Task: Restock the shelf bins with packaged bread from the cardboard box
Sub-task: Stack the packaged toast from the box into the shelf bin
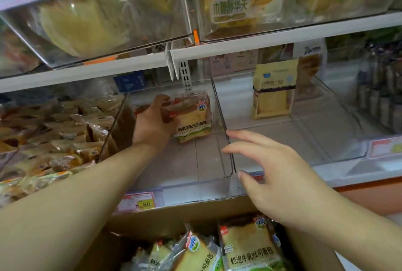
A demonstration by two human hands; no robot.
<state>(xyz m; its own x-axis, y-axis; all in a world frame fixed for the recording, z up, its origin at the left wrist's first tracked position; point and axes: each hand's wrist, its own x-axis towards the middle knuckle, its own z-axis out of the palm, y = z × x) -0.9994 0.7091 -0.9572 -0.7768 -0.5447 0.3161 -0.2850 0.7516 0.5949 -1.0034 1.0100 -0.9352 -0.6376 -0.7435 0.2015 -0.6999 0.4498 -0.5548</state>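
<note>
Left hand [152,120] reaches deep into the clear middle bin [217,186] on the lower shelf and grips a packaged bread [192,118] by its left side, fingers curled round the wrapper. This package stands near the rear of the bin, roughly upright and slightly tilted, its lower edge resting on the bin floor. Right hand [272,175] is released: fingers spread and relaxed, holding nothing, positioned over the front right corner of the same bin, at the divider wall shared with the neighbouring right bin [339,155]. Whether the fingertips touch that wall cannot be determined.

Cardboard box [174,212] sits directly below the shelf edge, at the bottom of the view. Several bread packages [250,246] of the same printed type lie inside it, faces up.

Right bin holds one yellow bag [274,90] standing at its rear. Left bin [54,131] is filled with brown wrapped items. A price tag [137,202] reading 8.80 is fixed to the shelf front below the middle bin. Upper shelf bins [108,20] contain yellow packaged goods.
</note>
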